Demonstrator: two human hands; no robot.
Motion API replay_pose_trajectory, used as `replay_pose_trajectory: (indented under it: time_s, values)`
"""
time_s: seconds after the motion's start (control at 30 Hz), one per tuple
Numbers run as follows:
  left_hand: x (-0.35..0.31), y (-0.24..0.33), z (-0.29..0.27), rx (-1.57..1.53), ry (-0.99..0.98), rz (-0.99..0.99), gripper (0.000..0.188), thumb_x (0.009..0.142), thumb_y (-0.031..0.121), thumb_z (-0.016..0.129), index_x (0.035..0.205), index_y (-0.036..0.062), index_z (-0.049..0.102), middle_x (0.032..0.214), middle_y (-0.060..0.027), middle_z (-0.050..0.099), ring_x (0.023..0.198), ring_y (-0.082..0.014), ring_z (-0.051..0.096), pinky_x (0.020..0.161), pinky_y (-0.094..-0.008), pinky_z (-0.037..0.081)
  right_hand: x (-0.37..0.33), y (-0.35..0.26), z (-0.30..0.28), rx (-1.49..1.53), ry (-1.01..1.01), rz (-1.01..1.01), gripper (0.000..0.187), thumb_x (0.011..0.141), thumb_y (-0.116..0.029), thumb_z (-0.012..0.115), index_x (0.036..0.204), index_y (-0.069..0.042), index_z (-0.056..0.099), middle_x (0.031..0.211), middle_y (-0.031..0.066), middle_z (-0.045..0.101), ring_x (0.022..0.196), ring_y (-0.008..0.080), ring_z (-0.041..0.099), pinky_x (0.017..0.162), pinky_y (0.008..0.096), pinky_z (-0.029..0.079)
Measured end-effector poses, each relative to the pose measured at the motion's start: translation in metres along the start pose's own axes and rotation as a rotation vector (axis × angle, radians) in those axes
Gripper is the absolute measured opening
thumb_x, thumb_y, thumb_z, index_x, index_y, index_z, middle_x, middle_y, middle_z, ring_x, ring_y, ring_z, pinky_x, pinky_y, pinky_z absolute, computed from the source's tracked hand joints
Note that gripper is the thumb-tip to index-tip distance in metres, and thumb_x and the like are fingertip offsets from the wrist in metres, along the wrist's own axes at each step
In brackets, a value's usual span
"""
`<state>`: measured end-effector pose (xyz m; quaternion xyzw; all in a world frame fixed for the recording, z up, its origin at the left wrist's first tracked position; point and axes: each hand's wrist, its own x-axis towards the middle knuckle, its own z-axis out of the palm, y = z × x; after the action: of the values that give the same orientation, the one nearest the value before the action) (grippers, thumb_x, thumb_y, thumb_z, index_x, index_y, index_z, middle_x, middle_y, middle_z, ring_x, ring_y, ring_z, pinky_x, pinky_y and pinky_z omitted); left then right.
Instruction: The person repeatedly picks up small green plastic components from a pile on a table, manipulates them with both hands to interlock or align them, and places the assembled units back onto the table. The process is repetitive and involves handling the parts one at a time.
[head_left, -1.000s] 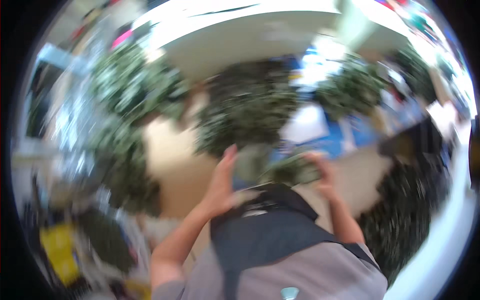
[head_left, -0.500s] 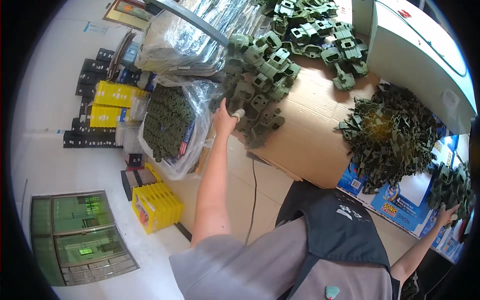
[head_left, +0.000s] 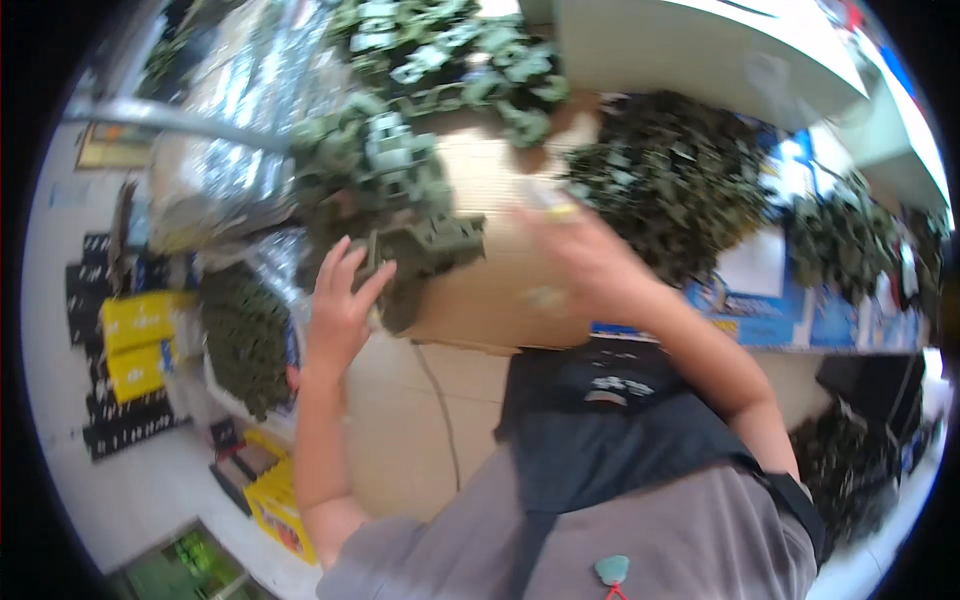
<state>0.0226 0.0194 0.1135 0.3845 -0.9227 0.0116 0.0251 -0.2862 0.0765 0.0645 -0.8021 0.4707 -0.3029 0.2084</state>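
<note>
My left hand point(head_left: 338, 310) is at the near edge of a heap of green moulded plastic parts point(head_left: 375, 160). Its thumb and fingers are closed around the left end of one dark green plastic part point(head_left: 425, 248). Over the brown cardboard point(head_left: 480, 300), my right hand point(head_left: 590, 262) is smeared by motion. A pale wrap with a yellow edge shows at one of its fingertips. Whether those fingers hold anything cannot be made out. Right of this hand lies a broad pile of small dark green pieces point(head_left: 670, 180).
More green parts point(head_left: 430, 50) lie at the far side. A smaller green pile point(head_left: 845, 235) rests on blue printed card point(head_left: 770, 320) at right. A white box-like block point(head_left: 690, 60) borders the back. Left stand a plastic-wrapped stack point(head_left: 230, 130), a lined bin point(head_left: 245, 330) and yellow crates point(head_left: 140, 340).
The view has swung, so the scene sits further left. My right hand has come from the far-right green pile to above the cardboard. My left hand has closed on a green part.
</note>
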Motion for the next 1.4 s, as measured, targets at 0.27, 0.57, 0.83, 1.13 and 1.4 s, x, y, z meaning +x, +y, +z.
replay_pose_trajectory:
  time_s: [0.27, 0.57, 0.83, 1.13, 1.4]
  values:
    - [0.014, 0.129, 0.082, -0.939, 0.266, -0.263, 0.09, 0.079, 0.017, 0.067, 0.142, 0.0063, 0.004, 0.145, -0.0207, 0.009, 0.132, -0.0323, 0.021, 0.108, -0.0456, 0.017, -0.076, 0.018, 0.059, 0.807, 0.08, 0.525, 0.079, 0.071, -0.007, 0.059, 0.139, -0.005, 0.02, 0.12, 0.0211, 0.047, 0.107, 0.0325, 0.051, 0.091, 0.034, 0.041]
    - [-0.03, 0.123, 0.111, -2.049, -0.029, -0.573, 0.055, 0.095, 0.042, 0.029, 0.138, 0.0082, 0.024, 0.12, -0.0183, 0.05, 0.1, -0.0309, 0.055, 0.088, -0.0442, 0.044, -0.128, 0.045, 0.06, 0.922, 0.109, 0.578, 0.078, 0.07, -0.008, 0.061, 0.138, -0.008, 0.023, 0.121, 0.0199, 0.047, 0.112, 0.0298, 0.047, 0.091, 0.0352, 0.039]
    - [-0.02, 0.131, 0.127, -2.436, 0.003, -0.288, 0.049, 0.09, 0.039, 0.049, 0.127, 0.0075, 0.043, 0.129, -0.0141, 0.041, 0.104, -0.0302, 0.052, 0.094, -0.0479, 0.041, -0.136, 0.084, 0.137, 0.161, 0.087, 0.494, 0.069, 0.066, -0.016, 0.07, 0.127, -0.011, 0.037, 0.115, 0.0204, 0.043, 0.111, 0.0373, 0.042, 0.092, 0.0434, 0.038]
    - [0.031, 0.168, 0.119, -2.618, -0.438, -0.275, 0.075, 0.072, 0.036, 0.072, 0.127, -0.0004, 0.037, 0.119, -0.0209, 0.042, 0.094, -0.0388, 0.058, 0.081, -0.0493, 0.052, -0.255, 0.158, 0.036, -0.497, -0.036, 0.224, 0.024, 0.07, -0.013, 0.059, 0.095, -0.015, 0.057, 0.106, 0.0117, 0.05, 0.106, 0.0322, 0.045, 0.085, 0.0424, 0.041]
    - [0.06, 0.187, 0.111, -2.168, -0.377, -0.482, 0.048, 0.093, 0.036, 0.042, 0.127, 0.0028, 0.038, 0.112, -0.0131, 0.054, 0.095, -0.0272, 0.06, 0.078, -0.0401, 0.054, -0.239, 0.114, 0.01, -0.058, 0.118, 0.525, 0.019, 0.075, -0.014, 0.065, 0.09, -0.008, 0.055, 0.091, 0.0102, 0.059, 0.081, 0.0283, 0.057, 0.07, 0.0377, 0.046]
